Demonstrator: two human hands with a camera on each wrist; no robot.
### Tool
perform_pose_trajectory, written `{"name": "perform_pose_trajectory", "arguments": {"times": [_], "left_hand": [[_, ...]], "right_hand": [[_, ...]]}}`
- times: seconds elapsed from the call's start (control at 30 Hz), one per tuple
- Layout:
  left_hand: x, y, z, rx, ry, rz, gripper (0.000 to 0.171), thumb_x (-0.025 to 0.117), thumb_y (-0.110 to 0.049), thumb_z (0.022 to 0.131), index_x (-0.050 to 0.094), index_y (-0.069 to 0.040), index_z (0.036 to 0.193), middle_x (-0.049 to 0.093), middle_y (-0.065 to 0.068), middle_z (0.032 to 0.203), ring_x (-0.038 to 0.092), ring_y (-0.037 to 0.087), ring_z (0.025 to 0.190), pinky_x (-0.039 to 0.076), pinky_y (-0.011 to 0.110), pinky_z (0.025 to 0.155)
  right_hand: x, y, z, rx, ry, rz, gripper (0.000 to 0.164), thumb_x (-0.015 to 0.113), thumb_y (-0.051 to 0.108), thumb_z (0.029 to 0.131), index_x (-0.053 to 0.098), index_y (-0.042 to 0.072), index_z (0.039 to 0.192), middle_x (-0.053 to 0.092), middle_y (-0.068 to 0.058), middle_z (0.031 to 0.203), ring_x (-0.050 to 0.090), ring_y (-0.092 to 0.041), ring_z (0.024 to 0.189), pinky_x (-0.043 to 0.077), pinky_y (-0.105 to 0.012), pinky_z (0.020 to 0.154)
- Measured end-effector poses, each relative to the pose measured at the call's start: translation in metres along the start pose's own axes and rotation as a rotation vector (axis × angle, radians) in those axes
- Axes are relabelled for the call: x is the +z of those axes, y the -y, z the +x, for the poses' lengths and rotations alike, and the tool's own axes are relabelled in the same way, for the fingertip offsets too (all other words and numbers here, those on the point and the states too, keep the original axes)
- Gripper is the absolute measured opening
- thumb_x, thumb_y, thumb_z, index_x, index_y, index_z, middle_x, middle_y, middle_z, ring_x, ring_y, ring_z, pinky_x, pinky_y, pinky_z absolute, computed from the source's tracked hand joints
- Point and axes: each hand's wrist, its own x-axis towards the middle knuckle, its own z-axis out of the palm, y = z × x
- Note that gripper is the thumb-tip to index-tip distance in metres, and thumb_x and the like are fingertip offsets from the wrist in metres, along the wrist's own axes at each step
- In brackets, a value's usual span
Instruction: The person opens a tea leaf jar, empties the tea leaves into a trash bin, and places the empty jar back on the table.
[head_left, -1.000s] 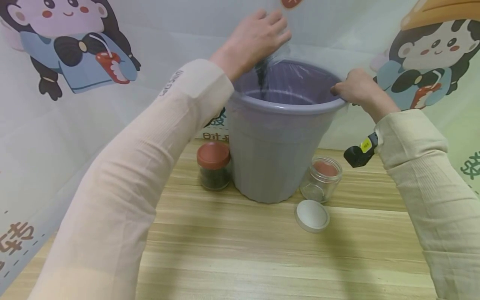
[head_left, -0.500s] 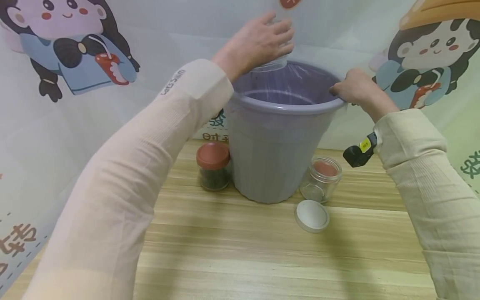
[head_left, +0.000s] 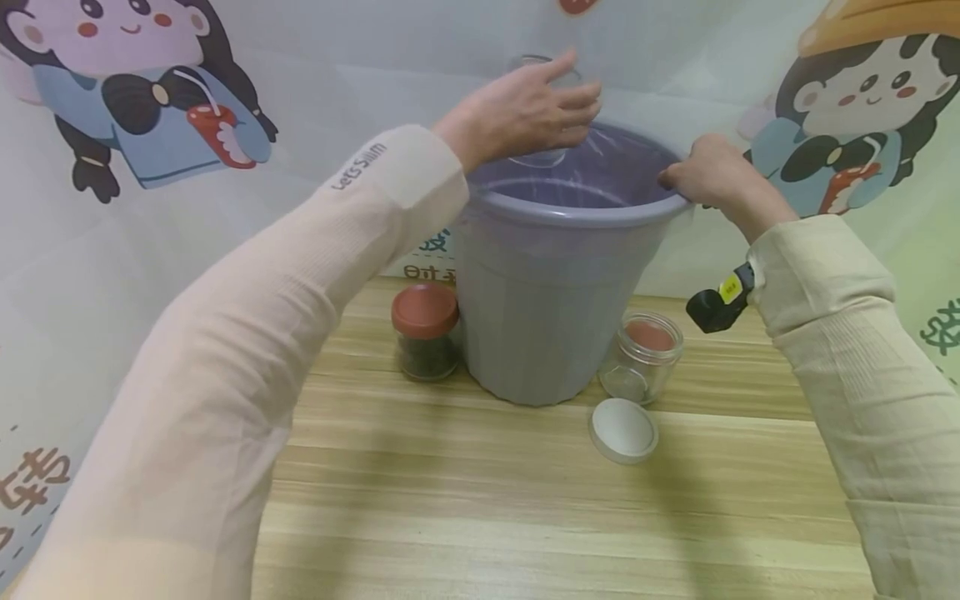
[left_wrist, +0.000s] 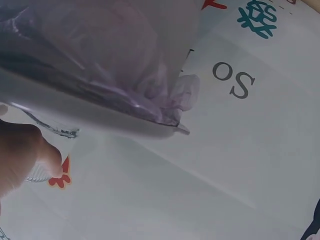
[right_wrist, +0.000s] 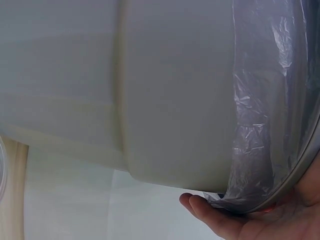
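Near the tabletop's (head_left: 525, 517) far edge, a grey bin (head_left: 551, 308) is standing, the right hand (head_left: 720, 173) pinching its right rim. Beyond, above the rim's left side, the left hand (head_left: 528, 112) is holding a clear jar (head_left: 551, 157), fingers bent round it; the jar is lying on that palm's far side, well apart from the right hand, its long axis seemingly running up and down, though largely hidden.

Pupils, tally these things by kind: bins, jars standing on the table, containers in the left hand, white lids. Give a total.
Bins: 1 (purple-grey bin)
Standing jars: 2 (red-lidded jar, open jar)
Containers in the left hand: 1 (clear container)
White lid: 1
Total: 5
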Motion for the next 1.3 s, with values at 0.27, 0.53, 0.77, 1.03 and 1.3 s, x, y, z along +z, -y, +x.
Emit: {"name": "perform_pose_trajectory", "arguments": {"times": [0.27, 0.53, 0.77, 1.03, 1.3], "left_hand": [[0.002, 0.002, -0.007, 0.055, -0.022, 0.095, 0.066, 0.061, 0.009, 0.073, 0.035, -0.007, 0.131, 0.029, 0.012, 0.139, 0.022, 0.025, 0.130, 0.022, 0.044, 0.104], [0.007, 0.001, -0.016, 0.082, -0.087, 0.166, 0.074, 0.062, 0.017, 0.068, 0.033, -0.007, 0.132, 0.028, 0.012, 0.140, 0.021, 0.024, 0.130, 0.021, 0.043, 0.105], [0.012, 0.002, -0.024, 0.006, -0.087, 0.151, 0.064, 0.058, 0.008, 0.078, 0.032, -0.009, 0.134, 0.028, 0.009, 0.141, 0.020, 0.022, 0.131, 0.021, 0.042, 0.106], [0.015, 0.006, -0.033, -0.111, -0.075, 0.061, 0.069, 0.052, 0.012, 0.082, 0.021, -0.010, 0.140, 0.022, 0.009, 0.145, 0.018, 0.023, 0.132, 0.018, 0.042, 0.107], [0.016, 0.007, -0.037, -0.385, -0.132, -0.352, 0.056, 0.037, 0.015, 0.087, 0.029, -0.007, 0.137, 0.029, 0.014, 0.142, 0.024, 0.027, 0.131, 0.016, 0.039, 0.108]], "right_hand": [[-0.001, 0.001, 0.000, -0.001, 0.006, -0.003, 0.034, 0.039, 0.022, 0.090, 0.041, -0.011, 0.098, 0.039, -0.014, 0.083, 0.041, -0.022, 0.066, 0.037, -0.032, 0.057], [-0.001, 0.001, 0.001, 0.008, 0.006, 0.008, 0.035, 0.040, 0.022, 0.089, 0.040, -0.012, 0.100, 0.039, -0.014, 0.084, 0.041, -0.021, 0.065, 0.037, -0.031, 0.056], [0.001, 0.001, 0.001, 0.012, 0.009, 0.010, 0.039, 0.039, 0.022, 0.089, 0.039, -0.014, 0.105, 0.039, -0.015, 0.086, 0.042, -0.022, 0.068, 0.038, -0.032, 0.057], [0.000, 0.000, 0.000, 0.014, 0.002, 0.002, 0.038, 0.036, 0.026, 0.091, 0.040, -0.011, 0.099, 0.039, -0.015, 0.085, 0.041, -0.024, 0.070, 0.037, -0.034, 0.061], [0.003, -0.003, -0.002, 0.013, -0.030, 0.057, 0.035, 0.036, 0.032, 0.090, 0.033, 0.006, 0.067, 0.030, -0.003, 0.061, 0.034, -0.016, 0.056, 0.033, -0.032, 0.058]]}}
